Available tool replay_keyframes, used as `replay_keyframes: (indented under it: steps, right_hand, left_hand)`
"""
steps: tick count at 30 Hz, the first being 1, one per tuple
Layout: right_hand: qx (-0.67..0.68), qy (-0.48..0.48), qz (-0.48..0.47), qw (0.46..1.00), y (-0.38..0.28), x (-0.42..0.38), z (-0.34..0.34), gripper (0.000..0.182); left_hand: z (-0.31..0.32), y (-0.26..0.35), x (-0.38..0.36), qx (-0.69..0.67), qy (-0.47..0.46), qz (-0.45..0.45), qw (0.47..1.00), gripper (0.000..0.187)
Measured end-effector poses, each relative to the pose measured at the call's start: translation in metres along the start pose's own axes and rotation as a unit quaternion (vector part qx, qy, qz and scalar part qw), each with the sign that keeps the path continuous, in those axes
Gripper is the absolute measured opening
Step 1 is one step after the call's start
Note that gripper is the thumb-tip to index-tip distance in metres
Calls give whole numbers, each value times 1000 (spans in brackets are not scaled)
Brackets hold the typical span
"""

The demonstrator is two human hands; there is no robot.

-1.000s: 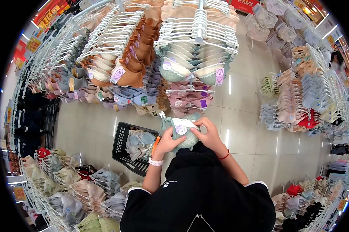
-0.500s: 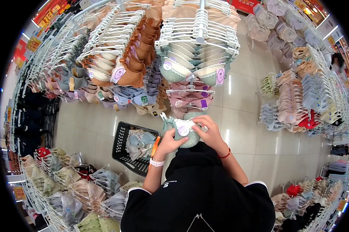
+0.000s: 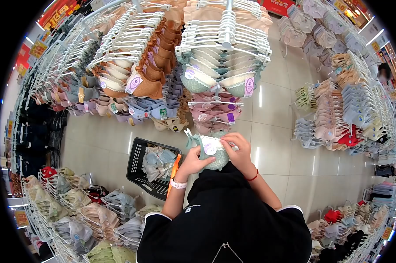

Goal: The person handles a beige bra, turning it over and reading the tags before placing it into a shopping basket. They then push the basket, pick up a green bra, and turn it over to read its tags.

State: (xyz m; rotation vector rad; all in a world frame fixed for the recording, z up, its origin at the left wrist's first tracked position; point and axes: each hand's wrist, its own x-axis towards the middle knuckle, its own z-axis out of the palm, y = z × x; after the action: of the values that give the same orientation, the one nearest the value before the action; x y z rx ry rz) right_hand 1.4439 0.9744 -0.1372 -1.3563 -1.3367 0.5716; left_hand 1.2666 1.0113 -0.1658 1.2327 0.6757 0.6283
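A green bra (image 3: 216,161) with a white scalloped edge and a round white-and-purple tag (image 3: 210,146) is held in front of my chest. My left hand (image 3: 197,162) grips its left side, thumb lying across the cup. With fingers pinched, my right hand (image 3: 238,148) holds the bra's upper right edge. The white end of a hanger (image 3: 188,131) sticks out at the upper left of the bra. Similar green bras (image 3: 202,79) hang on the rack straight ahead, above a row of pink ones (image 3: 214,111).
A black shopping basket (image 3: 134,168) with an orange handle (image 3: 174,168) stands at my left, pale garments (image 3: 158,163) inside. Brown bras (image 3: 149,83) hang ahead on the left. More racks of bras (image 3: 334,105) stand to the right, across the tiled floor (image 3: 268,127).
The bra has turned slightly in my hands, and less of its far cup shows. My right hand has shifted a little to the right and down.
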Motion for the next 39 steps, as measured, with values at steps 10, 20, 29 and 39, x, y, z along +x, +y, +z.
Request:
replay_keyframes:
  steps: [10,20,29,39]
  right_hand:
    - [-19,-147,-14,989,-10,7,-10,45]
    - [-55,-54,55,995,8,-16,17,46]
    - [-100,1,31,995,14,-13,10,17]
    - [-19,34,84,996,10,-12,11,47]
  left_hand:
    - [-1,-23,8,-17,106,-12,994,29]
    - [8,0,21,-163,216,32,962,30]
    - [13,0,22,-168,128,-9,977,33]
    - [20,-14,35,-77,154,-3,985,31]
